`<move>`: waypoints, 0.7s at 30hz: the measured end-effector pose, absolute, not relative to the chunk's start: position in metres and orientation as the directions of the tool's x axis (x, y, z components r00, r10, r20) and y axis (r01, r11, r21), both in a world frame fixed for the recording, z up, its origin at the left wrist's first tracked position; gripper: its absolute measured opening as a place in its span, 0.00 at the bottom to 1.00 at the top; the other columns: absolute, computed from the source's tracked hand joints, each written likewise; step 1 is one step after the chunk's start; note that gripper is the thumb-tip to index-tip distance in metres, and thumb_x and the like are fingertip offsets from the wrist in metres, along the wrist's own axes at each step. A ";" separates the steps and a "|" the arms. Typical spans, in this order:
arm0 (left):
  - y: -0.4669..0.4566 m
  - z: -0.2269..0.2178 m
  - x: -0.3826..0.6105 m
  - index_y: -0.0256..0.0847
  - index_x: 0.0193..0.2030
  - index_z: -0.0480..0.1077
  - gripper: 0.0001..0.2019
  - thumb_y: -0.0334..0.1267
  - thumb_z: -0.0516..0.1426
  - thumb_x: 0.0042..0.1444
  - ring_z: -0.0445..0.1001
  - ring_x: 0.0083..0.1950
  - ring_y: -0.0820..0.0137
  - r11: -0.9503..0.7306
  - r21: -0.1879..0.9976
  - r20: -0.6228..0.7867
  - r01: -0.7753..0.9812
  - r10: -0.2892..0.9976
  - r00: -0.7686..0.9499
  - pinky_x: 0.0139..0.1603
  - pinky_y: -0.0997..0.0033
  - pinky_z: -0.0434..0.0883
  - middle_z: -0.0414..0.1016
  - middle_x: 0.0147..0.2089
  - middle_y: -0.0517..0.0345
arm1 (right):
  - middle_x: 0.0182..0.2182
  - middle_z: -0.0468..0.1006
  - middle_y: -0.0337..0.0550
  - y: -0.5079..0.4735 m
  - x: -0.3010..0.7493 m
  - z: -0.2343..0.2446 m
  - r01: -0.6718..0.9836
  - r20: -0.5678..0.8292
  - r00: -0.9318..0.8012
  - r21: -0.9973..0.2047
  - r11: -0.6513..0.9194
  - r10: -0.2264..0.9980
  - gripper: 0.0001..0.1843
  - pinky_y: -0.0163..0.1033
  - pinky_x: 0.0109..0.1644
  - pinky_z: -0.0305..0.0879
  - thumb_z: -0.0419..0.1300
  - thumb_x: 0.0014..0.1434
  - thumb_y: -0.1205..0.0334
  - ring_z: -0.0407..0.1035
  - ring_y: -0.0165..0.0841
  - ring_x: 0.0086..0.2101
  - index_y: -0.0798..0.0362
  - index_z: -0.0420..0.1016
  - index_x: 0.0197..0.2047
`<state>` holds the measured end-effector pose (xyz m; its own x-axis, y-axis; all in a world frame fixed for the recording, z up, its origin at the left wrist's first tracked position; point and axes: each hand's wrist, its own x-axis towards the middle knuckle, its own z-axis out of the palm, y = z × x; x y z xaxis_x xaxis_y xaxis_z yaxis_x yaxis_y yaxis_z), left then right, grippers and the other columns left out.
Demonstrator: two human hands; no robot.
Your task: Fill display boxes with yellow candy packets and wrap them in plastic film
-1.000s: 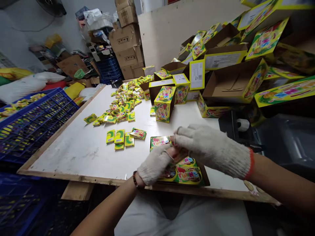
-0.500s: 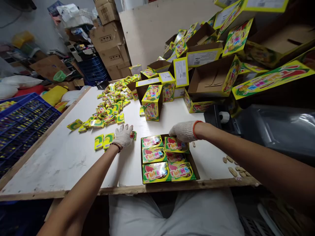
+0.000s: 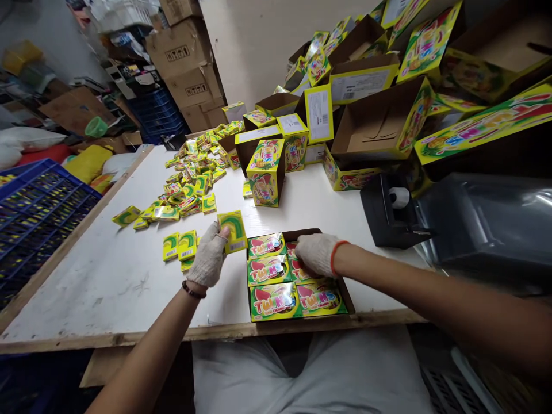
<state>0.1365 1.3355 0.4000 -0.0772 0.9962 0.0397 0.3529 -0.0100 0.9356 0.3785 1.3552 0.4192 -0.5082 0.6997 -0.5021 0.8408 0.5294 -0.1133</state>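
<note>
My left hand (image 3: 209, 256), in a white knit glove, pinches a yellow-green packet (image 3: 233, 231) upright between fingers and thumb. Two similar packets (image 3: 179, 246) lie just left of that hand on the white table (image 3: 107, 287). My right hand (image 3: 316, 255), also gloved, rests over the far side of a brown cardboard tray (image 3: 302, 233) and hides part of the colourful "Twins" packs (image 3: 273, 302) inside it. Its fingers are hidden. A heap of loose packets (image 3: 190, 184) lies farther up the table.
A filled yellow display box (image 3: 265, 172) stands beyond the tray. Open printed cartons (image 3: 379, 121) are piled at upper right, beside a black tape dispenser (image 3: 390, 207). A blue plastic crate (image 3: 43, 213) sits left of the table, with stacked cardboard boxes (image 3: 185, 69) behind.
My left hand has lifted a yellow packet off the table. My right hand has moved down and left, farther over the tray. The view has shifted slightly.
</note>
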 end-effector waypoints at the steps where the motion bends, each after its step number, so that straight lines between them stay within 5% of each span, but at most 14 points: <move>1: 1.328 0.404 0.145 0.41 0.53 0.67 0.22 0.56 0.51 0.62 0.75 0.41 0.67 -0.025 0.964 0.040 0.264 0.998 -0.051 0.43 0.68 0.74 0.77 0.44 0.55 | 0.42 0.79 0.67 1.351 0.382 0.417 0.855 -0.488 -0.482 -0.080 0.513 0.728 0.17 0.49 0.42 0.72 0.66 0.47 0.73 0.77 0.53 0.42 0.64 0.80 0.43; 4: 1.312 0.416 0.171 0.39 0.49 0.71 0.21 0.53 0.60 0.57 0.75 0.42 0.68 -0.012 1.000 0.013 -0.026 0.999 0.041 0.45 0.69 0.74 0.77 0.43 0.54 | 0.49 0.77 0.63 1.343 0.390 0.415 0.874 -0.433 -0.464 -0.079 0.480 0.773 0.23 0.47 0.43 0.71 0.63 0.53 0.71 0.76 0.50 0.45 0.57 0.76 0.53; 9: 1.303 0.434 0.204 0.38 0.44 0.71 0.23 0.55 0.64 0.51 0.71 0.31 0.73 0.082 0.982 -0.073 -0.173 0.996 0.056 0.33 0.73 0.71 0.74 0.33 0.60 | 0.43 0.81 0.51 1.343 0.398 0.430 0.850 -0.420 -0.493 -0.422 0.317 0.762 0.17 0.39 0.42 0.71 0.59 0.58 0.70 0.76 0.40 0.40 0.55 0.76 0.51; 12: 1.302 0.437 0.216 0.39 0.43 0.71 0.17 0.49 0.62 0.54 0.73 0.34 0.70 -0.030 0.999 0.032 -0.041 0.999 0.036 0.37 0.71 0.72 0.76 0.36 0.58 | 0.45 0.81 0.46 1.339 0.406 0.456 0.682 -0.122 -0.453 -0.685 0.256 0.883 0.20 0.36 0.42 0.71 0.50 0.67 0.63 0.75 0.34 0.40 0.53 0.71 0.59; 15: 1.302 0.439 0.222 0.40 0.39 0.73 0.07 0.39 0.59 0.55 0.74 0.40 0.65 -0.293 0.876 0.286 0.383 0.955 0.076 0.43 0.65 0.72 0.77 0.37 0.54 | 0.47 0.79 0.47 1.334 0.414 0.491 0.592 0.147 -0.408 -0.708 0.384 0.901 0.28 0.37 0.41 0.70 0.59 0.61 0.60 0.73 0.34 0.37 0.53 0.66 0.64; 17: 1.302 0.442 0.223 0.41 0.37 0.74 0.05 0.36 0.57 0.56 0.74 0.42 0.63 -0.464 0.660 0.476 0.591 0.867 0.150 0.46 0.61 0.71 0.77 0.38 0.51 | 0.41 0.79 0.45 1.334 0.417 0.510 0.629 0.067 -0.455 -0.682 0.374 0.888 0.26 0.37 0.39 0.69 0.61 0.59 0.59 0.71 0.34 0.34 0.54 0.70 0.61; 19: 1.303 0.447 0.223 0.42 0.40 0.76 0.08 0.35 0.56 0.58 0.75 0.47 0.59 -0.569 0.510 0.589 0.645 0.778 0.221 0.51 0.57 0.71 0.78 0.43 0.47 | 0.34 0.78 0.44 1.337 0.420 0.519 0.644 -0.152 -0.437 -0.741 0.190 0.887 0.24 0.36 0.34 0.69 0.57 0.63 0.52 0.70 0.33 0.29 0.55 0.70 0.59; 21: 1.304 0.451 0.225 0.44 0.42 0.77 0.08 0.36 0.58 0.58 0.74 0.51 0.57 -0.608 0.543 0.602 0.579 0.762 0.237 0.57 0.52 0.69 0.78 0.46 0.47 | 0.32 0.77 0.45 1.344 0.424 0.518 0.601 -0.318 -0.415 -0.799 -0.005 0.853 0.28 0.36 0.31 0.69 0.53 0.66 0.46 0.70 0.32 0.26 0.57 0.66 0.61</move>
<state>0.2250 1.3037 0.4509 0.2371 0.7625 0.6020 0.5790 -0.6085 0.5427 0.4236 1.3444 0.5184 -0.4149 0.8526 -0.3176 0.6011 -0.0051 -0.7992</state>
